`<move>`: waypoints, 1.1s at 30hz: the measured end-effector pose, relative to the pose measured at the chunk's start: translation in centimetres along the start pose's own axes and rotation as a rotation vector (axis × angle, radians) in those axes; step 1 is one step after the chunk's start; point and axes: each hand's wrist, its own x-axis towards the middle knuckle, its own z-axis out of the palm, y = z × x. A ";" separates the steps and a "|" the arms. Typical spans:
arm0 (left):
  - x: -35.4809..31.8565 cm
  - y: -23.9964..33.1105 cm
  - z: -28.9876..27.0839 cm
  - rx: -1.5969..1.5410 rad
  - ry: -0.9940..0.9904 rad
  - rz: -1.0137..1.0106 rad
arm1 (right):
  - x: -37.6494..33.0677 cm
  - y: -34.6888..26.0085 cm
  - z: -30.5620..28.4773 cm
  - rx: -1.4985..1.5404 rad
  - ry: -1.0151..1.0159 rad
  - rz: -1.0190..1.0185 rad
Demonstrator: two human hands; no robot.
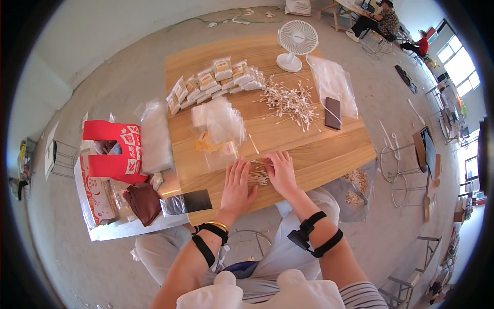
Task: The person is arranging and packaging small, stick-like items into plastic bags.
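Note:
A small row of cotton swabs lies side by side on the wooden table between my hands. My left hand rests at the row's left side, fingers stretched out and pointing away from me. At the far right corner of the row, my right hand has its fingers bent together on a cotton swab that points left. A single swab lies just beyond. Farther off is a loose heap of cotton swabs. Clear plastic bags lie fanned out beyond my left hand.
Packed swab packets are stacked at the far left. A white fan, plastic sheets and a dark phone-like slab are at the far right. A red bag stands left. A bag of wooden bits hangs right.

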 end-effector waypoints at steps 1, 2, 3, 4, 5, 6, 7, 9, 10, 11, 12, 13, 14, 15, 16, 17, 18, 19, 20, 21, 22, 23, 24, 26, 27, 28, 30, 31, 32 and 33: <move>0.1 -0.1 0.1 0.003 0.002 0.000 | 0.1 0.0 -0.1 -0.006 0.030 0.010; 0.2 -0.1 0.3 0.011 0.003 -0.015 | 0.3 0.2 -0.1 -0.003 0.031 0.006; 0.2 -0.3 0.3 0.019 0.004 -0.031 | 0.6 0.3 -0.2 -0.023 0.014 0.010; 0.4 -0.3 0.2 0.019 0.005 -0.030 | 0.7 0.6 -0.3 -0.048 -0.003 0.018; 0.8 -0.5 0.1 0.002 -0.021 -0.049 | 0.9 0.8 -0.3 -0.048 -0.003 0.016; 1.2 -0.7 0.0 -0.016 -0.048 -0.068 | 1.0 1.0 -0.3 -0.053 -0.012 0.029; 1.7 -0.9 -0.6 -0.014 -0.047 -0.070 | 1.1 1.0 -0.2 -0.055 -0.022 0.042; 2.9 -1.4 -2.0 0.102 -0.145 -0.127 | 1.1 1.2 -0.1 -0.059 -0.050 0.037; 3.0 -1.9 -2.2 0.105 -0.146 -0.129 | 1.3 1.0 0.0 -0.057 -0.079 0.034; 3.1 -2.3 -2.4 0.123 -0.153 -0.123 | 1.4 0.7 0.2 -0.053 -0.080 0.034; 3.1 -2.5 -2.5 0.141 -0.161 -0.118 | 1.6 0.3 0.6 -0.050 -0.054 0.035; 2.9 -2.7 -2.3 0.144 -0.163 -0.119 | 1.8 -0.1 1.1 -0.047 -0.026 0.037; 2.7 -2.8 -2.1 0.117 -0.125 -0.087 | 2.4 -0.3 1.7 -0.043 -0.026 0.038; 2.4 -3.0 -1.8 0.090 -0.087 -0.056 | 3.3 -0.6 2.5 -0.040 0.003 0.082; 2.2 -2.9 -1.4 0.086 -0.091 -0.055 | 4.0 -0.4 3.1 -0.044 0.031 0.130; 2.1 -2.8 -1.1 0.047 -0.028 -0.036 | 4.4 -0.3 3.4 -0.048 0.031 0.134; 2.0 -2.5 -0.7 0.007 0.037 -0.018 | 4.9 -0.2 3.6 -0.086 0.018 0.161; 1.5 -2.5 -0.5 0.013 0.037 -0.026 | 5.3 -0.6 4.0 -0.112 0.000 0.181; 1.1 -2.4 -0.1 -0.012 0.049 -0.036 | 5.6 -0.7 3.9 -0.106 -0.005 0.177; 0.6 -2.3 0.1 -0.038 0.062 -0.044 | 5.7 -0.7 3.5 -0.168 -0.073 0.229; 0.6 -1.9 0.3 -0.043 0.063 -0.044 | 5.7 -0.3 2.8 -0.240 -0.138 0.284; 0.5 -1.4 0.2 -0.057 0.055 -0.056 | 5.4 0.6 2.2 -0.244 -0.139 0.284; 0.5 -1.0 0.1 -0.071 0.047 -0.068 | 5.0 1.5 1.3 -0.248 -0.136 0.282; 0.5 -0.7 0.0 -0.091 0.047 -0.057 | 4.1 2.6 0.4 -0.259 -0.129 0.282; 0.6 -0.5 0.0 -0.106 0.046 -0.049 | 3.4 2.9 0.1 -0.167 -0.121 0.168; 0.4 -0.6 0.1 -0.107 0.044 -0.048 | 2.7 2.5 -0.1 -0.071 -0.115 0.053; 0.3 -0.8 0.2 -0.122 0.044 -0.056 | 1.3 1.2 0.4 -0.051 -0.110 0.026; 0.4 -0.7 0.2 -0.123 0.042 -0.054 | 0.9 0.2 0.6 -0.032 -0.102 -0.005; 0.6 -0.7 0.2 -0.121 0.047 -0.041 | 0.5 -0.3 0.9 -0.032 -0.101 -0.003; 0.7 -0.6 0.2 -0.119 0.051 -0.028 | 0.2 -0.9 1.1 0.003 -0.127 -0.010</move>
